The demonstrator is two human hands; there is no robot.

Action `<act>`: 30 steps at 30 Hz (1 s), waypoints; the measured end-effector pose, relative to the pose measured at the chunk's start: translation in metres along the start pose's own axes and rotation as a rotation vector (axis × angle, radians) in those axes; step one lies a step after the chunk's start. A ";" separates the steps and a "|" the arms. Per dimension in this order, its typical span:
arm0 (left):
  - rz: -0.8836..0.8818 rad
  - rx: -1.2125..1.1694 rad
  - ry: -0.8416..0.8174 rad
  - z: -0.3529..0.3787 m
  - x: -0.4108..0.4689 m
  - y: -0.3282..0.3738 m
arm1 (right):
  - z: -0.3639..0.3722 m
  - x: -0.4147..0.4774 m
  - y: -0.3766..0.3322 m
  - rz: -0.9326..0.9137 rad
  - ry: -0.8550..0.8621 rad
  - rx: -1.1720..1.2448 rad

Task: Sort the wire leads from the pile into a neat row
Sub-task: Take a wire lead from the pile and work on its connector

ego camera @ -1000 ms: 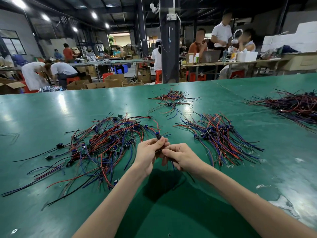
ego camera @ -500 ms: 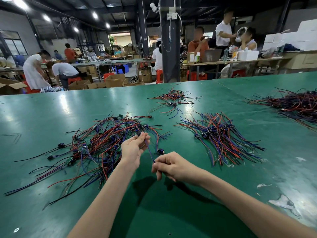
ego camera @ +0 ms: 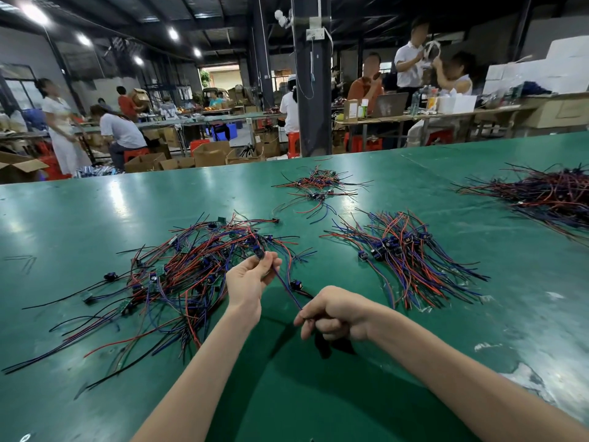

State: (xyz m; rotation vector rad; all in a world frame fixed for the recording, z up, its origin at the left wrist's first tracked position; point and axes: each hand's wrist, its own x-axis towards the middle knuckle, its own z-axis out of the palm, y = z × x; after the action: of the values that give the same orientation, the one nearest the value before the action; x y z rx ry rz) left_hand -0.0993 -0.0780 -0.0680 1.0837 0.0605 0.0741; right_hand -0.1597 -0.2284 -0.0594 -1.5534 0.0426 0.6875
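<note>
- Green table (ego camera: 79, 224), pile (ego camera: 191, 275) left, row (ego camera: 411, 260) right.
- Pinches lead (ego camera: 288, 291) taut: top end in left hand (ego camera: 251, 279), tail in right hand (ego camera: 334, 317).
- Slants; row nearer right hand.

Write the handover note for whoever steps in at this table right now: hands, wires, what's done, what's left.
Left hand pinches a wire lead at its dark connector. Right hand pinches its free end, and the lead is stretched between them above the table.
The tangled pile lies left of the hands. The row of sorted leads lies to the right, connectors roughly lined up.
A small bundle and a dark heap sit farther back.
Done: one batch laid in the row.
Left: lay the held lead in the row, then work through the pile, which looks large.
</note>
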 end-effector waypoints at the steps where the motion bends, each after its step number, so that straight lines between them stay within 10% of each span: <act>1: 0.008 0.017 -0.013 -0.001 0.000 -0.002 | -0.001 0.000 0.000 0.015 -0.016 -0.009; 10: -0.071 -0.033 -0.073 -0.005 -0.003 -0.001 | -0.011 -0.006 -0.003 -0.119 -0.187 -0.181; 21: -0.113 0.036 -0.193 0.017 -0.028 -0.004 | -0.011 0.004 -0.001 -0.375 0.160 -0.030; 30: -0.055 -0.018 -0.071 0.011 -0.023 0.004 | -0.003 -0.002 -0.001 -0.346 0.101 -0.178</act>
State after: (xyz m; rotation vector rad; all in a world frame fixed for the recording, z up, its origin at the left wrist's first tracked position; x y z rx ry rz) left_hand -0.1208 -0.0879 -0.0586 1.0655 0.0262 -0.0135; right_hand -0.1596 -0.2318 -0.0574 -1.7113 -0.2129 0.3466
